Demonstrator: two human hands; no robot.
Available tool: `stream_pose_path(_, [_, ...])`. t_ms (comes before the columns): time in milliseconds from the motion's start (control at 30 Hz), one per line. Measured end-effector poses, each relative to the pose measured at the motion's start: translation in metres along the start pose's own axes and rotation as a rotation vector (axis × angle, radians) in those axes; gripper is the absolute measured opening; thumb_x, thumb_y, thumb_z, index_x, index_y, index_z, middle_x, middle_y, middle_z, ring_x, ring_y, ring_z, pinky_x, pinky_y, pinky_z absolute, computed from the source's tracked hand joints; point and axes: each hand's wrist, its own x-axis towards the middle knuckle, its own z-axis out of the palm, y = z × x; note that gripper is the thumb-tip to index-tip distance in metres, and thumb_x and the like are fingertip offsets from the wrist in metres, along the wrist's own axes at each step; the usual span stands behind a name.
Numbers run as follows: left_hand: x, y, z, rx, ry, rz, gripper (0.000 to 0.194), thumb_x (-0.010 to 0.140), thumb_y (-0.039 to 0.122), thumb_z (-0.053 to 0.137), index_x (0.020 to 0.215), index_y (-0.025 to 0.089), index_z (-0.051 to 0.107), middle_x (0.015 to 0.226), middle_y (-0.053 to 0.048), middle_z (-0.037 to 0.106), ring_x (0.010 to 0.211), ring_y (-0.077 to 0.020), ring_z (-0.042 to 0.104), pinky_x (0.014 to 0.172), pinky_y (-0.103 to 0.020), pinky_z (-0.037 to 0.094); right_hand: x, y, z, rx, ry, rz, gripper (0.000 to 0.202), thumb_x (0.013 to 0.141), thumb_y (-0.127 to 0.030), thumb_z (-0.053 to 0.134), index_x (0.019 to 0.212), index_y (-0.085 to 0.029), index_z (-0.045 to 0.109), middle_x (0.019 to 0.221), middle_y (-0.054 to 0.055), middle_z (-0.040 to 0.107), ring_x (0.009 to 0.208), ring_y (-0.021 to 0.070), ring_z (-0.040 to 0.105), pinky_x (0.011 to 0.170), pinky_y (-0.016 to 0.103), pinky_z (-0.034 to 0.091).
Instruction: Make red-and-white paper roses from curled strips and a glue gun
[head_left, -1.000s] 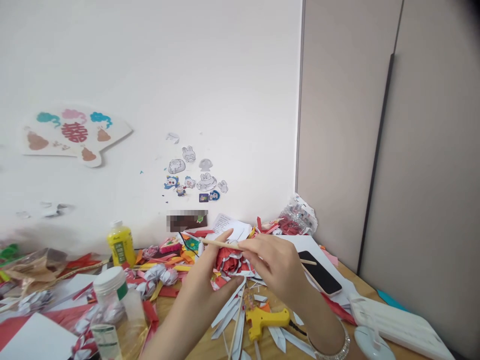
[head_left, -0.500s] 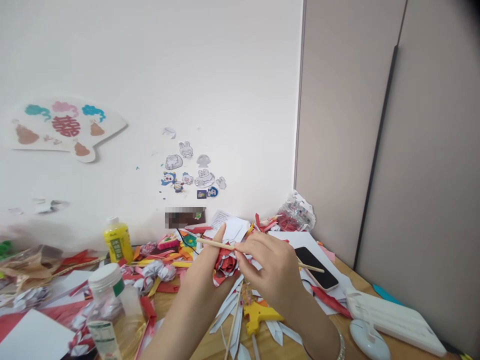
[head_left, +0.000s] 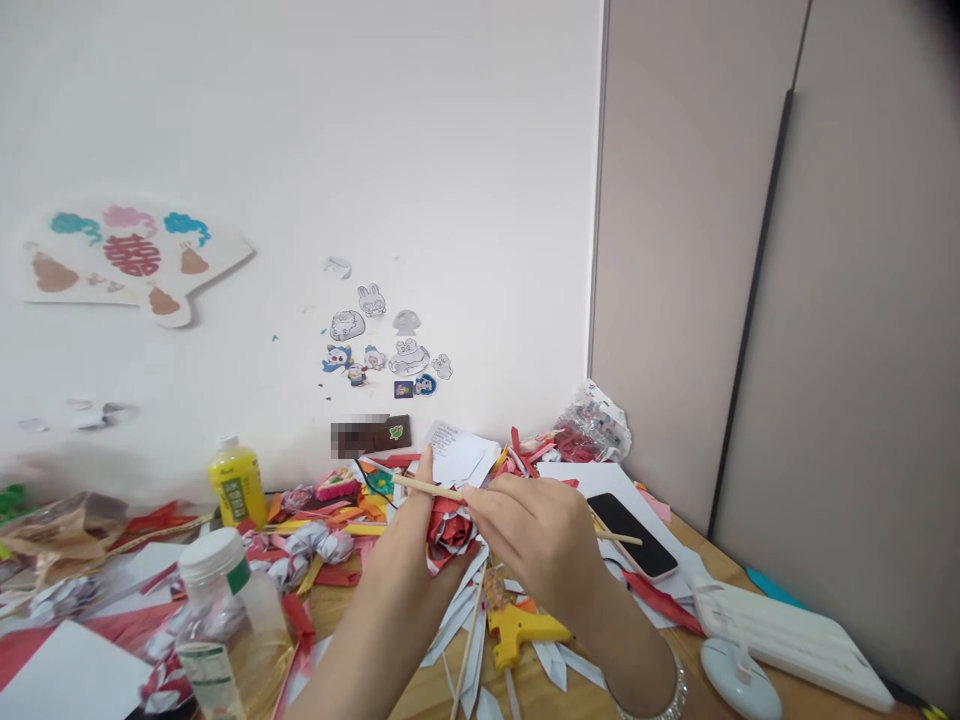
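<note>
My left hand [head_left: 405, 565] is wrapped around a folded red paper flower [head_left: 451, 530], its thumb pointing up. A thin wooden stick [head_left: 420, 487] is pinched in my right hand [head_left: 544, 530], crossing above the flower, with its far part showing beyond the knuckles. The stick's left end lies in front of my left thumb; whether it touches is unclear. Below my hands, a yellow glue gun [head_left: 521, 630] rests on the wooden table. White paper strips [head_left: 469, 625] are spread around it, and another thin stick [head_left: 470, 635] lies among them.
On the left stand a clear jar [head_left: 214, 560] with a white lid and a yellow bottle [head_left: 237, 485]. Crumpled red and white paper pieces [head_left: 319, 540] cover the back. To the right are a phone [head_left: 634, 535], a white keyboard-like device [head_left: 799, 635] and a mouse [head_left: 739, 680].
My right hand has shifted slightly, its fingers closer together on the stick. My left thumb has moved a little left, and more of the red flower shows.
</note>
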Motion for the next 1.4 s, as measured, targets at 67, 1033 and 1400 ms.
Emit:
stream_pose_path(67, [0.000,0.001,0.000,0.000,-0.012,-0.009,0.080,0.078,0.027,0.054,0.148,0.019,0.016,0.125,-0.013,0.063,0.113,-0.0274,0.061,0.087,-0.036,0.051,0.000,0.001,0.000,0.031,-0.007,0.014,0.024,0.094,-0.013,0.044,0.083,-0.014,0.065,0.066,0.003,0.067,0.054,0.0114,0.058,0.048,0.024,0.034])
stream_pose_path(1033, [-0.004,-0.014,0.013,0.136,0.144,0.136,0.078,0.078,0.012,0.044,0.149,0.023,0.012,0.122,-0.012,0.062,0.114,-0.0274,0.058,0.082,-0.036,0.054,-0.002,-0.002,0.001,0.002,-0.019,0.100,0.027,0.094,-0.018,0.044,0.075,-0.016,0.063,0.058,0.000,0.061,0.053,0.0134,0.053,0.051,0.028,0.031])
stream_pose_path(1400, [0.000,-0.021,0.017,0.096,0.096,0.106,0.081,0.078,0.013,0.045,0.149,0.020,0.006,0.106,-0.010,0.067,0.106,-0.0271,0.062,0.083,-0.037,0.053,-0.004,-0.001,0.010,-0.047,0.043,0.099,0.025,0.094,-0.018,0.046,0.076,-0.016,0.062,0.058,0.000,0.061,0.053,0.0129,0.054,0.051,0.027,0.032])
